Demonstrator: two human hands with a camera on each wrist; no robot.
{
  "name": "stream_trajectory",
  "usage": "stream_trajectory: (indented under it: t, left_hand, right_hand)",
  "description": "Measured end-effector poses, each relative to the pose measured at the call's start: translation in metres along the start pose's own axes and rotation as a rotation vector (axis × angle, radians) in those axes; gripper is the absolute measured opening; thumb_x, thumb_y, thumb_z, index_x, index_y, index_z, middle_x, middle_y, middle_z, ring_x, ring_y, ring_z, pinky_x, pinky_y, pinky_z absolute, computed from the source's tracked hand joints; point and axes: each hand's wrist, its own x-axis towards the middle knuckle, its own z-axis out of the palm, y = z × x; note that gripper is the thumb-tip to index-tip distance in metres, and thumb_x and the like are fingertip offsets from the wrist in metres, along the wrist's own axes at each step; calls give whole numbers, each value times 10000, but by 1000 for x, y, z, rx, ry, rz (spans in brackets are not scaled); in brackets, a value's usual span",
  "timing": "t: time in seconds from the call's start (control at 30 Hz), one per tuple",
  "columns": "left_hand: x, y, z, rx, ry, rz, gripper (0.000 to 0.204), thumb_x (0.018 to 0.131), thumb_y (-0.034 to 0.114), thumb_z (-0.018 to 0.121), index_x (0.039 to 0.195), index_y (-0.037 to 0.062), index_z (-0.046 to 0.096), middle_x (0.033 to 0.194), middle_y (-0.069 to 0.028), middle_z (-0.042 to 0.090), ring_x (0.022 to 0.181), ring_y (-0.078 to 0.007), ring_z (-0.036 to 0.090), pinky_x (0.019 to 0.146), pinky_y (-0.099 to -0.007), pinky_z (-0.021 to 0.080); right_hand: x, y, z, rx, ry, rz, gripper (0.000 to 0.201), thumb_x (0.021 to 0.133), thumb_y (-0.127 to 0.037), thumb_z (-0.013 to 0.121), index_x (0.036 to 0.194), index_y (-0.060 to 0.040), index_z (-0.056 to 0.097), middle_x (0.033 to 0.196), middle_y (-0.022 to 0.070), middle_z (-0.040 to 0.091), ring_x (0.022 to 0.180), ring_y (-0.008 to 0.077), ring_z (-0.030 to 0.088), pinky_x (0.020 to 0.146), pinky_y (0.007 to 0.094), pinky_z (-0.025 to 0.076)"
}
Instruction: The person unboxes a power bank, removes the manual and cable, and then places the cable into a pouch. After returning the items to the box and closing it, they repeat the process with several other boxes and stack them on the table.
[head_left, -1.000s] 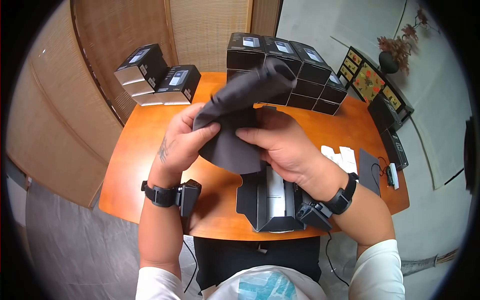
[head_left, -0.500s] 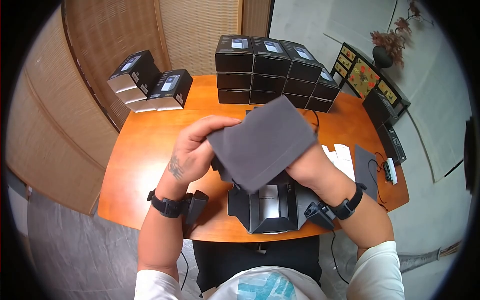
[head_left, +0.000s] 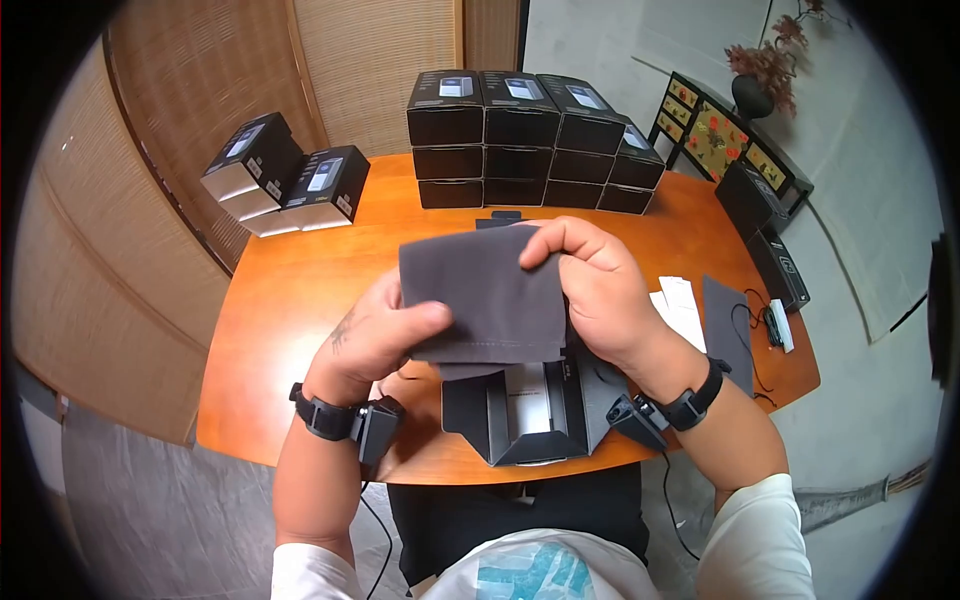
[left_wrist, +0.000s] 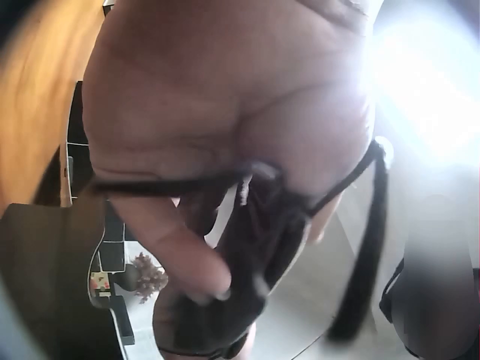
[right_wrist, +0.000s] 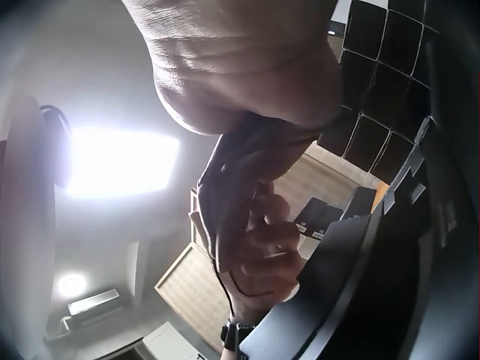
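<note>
A dark grey cloth pouch with a stitched line near its lower edge is held up over the table between both hands. My left hand grips its left side, thumb lying on the front. At the upper right corner, my right hand pinches the fabric with curled fingers. Black cords cross the left wrist view beside the left hand and the bunched dark fabric. Folded fabric hangs between the right hand and left hand in the right wrist view.
Below the pouch, an open black box holds a white piece. Stacked black boxes stand at the back, more boxes at back left. White papers, a grey sheet and a cabled white device lie at right.
The pouch has turned from a rolled, tilted position to nearly upright and flat-faced. My right hand has moved up from behind it to its upper right corner; the left thumb now lies on the front.
</note>
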Motion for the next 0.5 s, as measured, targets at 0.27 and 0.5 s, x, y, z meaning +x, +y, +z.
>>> stream_trajectory:
  t: [0.27,0.5]
  left_hand:
    - [8,-1,7,400,215,126,379,844,73,829,1185,18,671,1067,-34,715,965,-108,671,867,-265,555]
    - [7,-18,18,827,275,466,399,780,8,858,1090,30,608,872,-32,634,782,-99,616,677,-253,515]
  right_hand:
    - [-10,-13,13,-227,22,142,859,901,-70,758,1567,-2,219,1273,166,632,1180,188,622,1024,333,496]
    - [-5,-3,19,-624,310,-162,368,809,-102,778,1119,-10,600,939,174,713,883,296,726,788,388,556]
